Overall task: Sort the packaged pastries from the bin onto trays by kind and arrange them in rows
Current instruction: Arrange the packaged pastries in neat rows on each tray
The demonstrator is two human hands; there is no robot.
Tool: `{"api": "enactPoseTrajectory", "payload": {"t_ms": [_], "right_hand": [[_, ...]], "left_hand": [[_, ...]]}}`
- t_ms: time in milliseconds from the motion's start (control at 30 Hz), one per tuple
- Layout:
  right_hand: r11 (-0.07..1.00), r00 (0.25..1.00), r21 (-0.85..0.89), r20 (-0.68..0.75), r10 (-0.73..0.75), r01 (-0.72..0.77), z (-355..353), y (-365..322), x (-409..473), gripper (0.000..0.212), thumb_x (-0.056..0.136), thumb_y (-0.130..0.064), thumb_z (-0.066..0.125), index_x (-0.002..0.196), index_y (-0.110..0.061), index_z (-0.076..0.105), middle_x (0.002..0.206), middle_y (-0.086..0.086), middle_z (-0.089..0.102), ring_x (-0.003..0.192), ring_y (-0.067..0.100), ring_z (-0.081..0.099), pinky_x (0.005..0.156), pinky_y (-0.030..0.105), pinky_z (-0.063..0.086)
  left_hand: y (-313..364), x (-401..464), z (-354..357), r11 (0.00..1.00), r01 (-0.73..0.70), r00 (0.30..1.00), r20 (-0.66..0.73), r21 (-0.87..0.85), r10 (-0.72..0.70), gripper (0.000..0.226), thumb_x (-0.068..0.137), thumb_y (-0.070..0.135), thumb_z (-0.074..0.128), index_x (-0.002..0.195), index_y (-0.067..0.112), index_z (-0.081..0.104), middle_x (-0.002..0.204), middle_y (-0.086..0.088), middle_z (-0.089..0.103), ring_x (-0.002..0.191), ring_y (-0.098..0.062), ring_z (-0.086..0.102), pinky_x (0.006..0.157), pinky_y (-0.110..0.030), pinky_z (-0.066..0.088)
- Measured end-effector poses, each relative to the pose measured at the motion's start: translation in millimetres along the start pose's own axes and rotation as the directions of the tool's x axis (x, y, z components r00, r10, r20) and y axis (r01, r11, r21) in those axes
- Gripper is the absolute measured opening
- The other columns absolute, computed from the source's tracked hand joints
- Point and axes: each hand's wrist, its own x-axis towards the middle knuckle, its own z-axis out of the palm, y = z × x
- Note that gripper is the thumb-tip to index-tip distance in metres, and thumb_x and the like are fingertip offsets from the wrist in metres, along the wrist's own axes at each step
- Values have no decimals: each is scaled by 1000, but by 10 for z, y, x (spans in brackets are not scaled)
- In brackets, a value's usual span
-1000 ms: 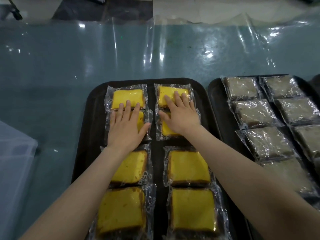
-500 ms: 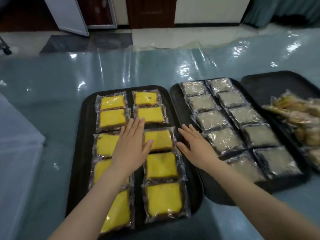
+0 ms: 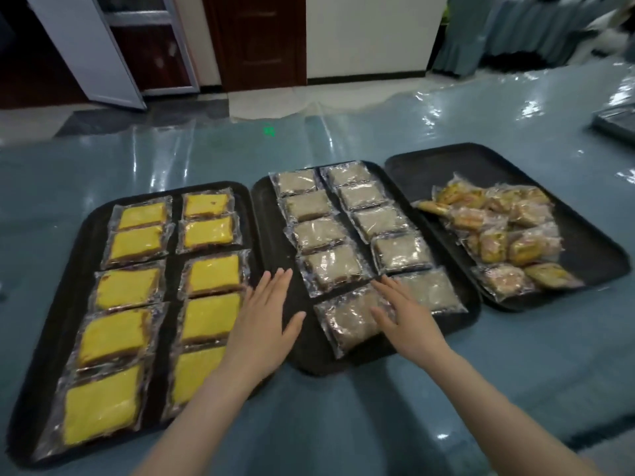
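Three black trays lie side by side. The left tray (image 3: 86, 235) holds several yellow packaged cakes (image 3: 213, 274) in two rows. Two rows of grey-brown packaged cakes (image 3: 331, 267) fill the middle tray (image 3: 266, 214). On the right tray (image 3: 584, 242) sits a loose heap of orange-brown packaged pastries (image 3: 505, 228). My left hand (image 3: 264, 324) hovers flat and open over the gap between the left and middle trays. My right hand (image 3: 405, 321) lies open, fingers spread, over the nearest grey-brown packets (image 3: 347, 319). Neither hand holds anything.
The trays rest on a blue table (image 3: 446, 389) under clear plastic sheeting. A grey object (image 3: 616, 123) sits at the far right edge. Beyond the table are a dark wooden door (image 3: 261, 39) and a white door frame (image 3: 113, 53).
Both hands have left the yellow cakes and shifted right toward the middle tray. The view has lifted and swung right, bringing the third tray and its heap fully into sight.
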Motion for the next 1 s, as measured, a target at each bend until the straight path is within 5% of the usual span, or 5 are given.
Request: {"api": "enactPoseTrajectory", "payload": {"t_ms": [300,533,900,1000], "right_hand": [[995,997,-89,59,-46,51,-1151,1300,64,51,94,-34,57,143,-28,42,155,-9,29,145,9,14,111,26,22],[991,999,-129,23,-40,43,-1663,1869,41,47,89,-18,65,134,-22,54,144,-6,45,139,14,32,113,31,29],[970,961,-101,-196,197,-219,-2060,3022,288,26,88,-24,65,111,-11,66,109,4,64,103,25,57,84,34,46],[986,992,-110,-30,126,-128,-2192,3322,508,28,85,-32,70,109,-21,61,103,-5,58,103,22,56,80,31,44]], "left_hand": [[1431,497,963,983,102,989,-92,-156,-118,67,94,38,47,150,24,11,157,4,14,143,-9,4,113,-26,-3],[1941,675,1287,974,118,988,-80,-196,-136,68,94,40,47,149,32,9,156,13,10,138,1,1,112,-26,5],[2364,973,1727,946,218,975,25,-241,-219,61,92,38,50,145,39,20,152,12,26,134,-10,34,109,-34,31],[2611,1161,1932,940,265,963,11,-214,-269,55,92,34,52,143,34,31,146,9,38,125,-11,45,101,-29,37]]}}
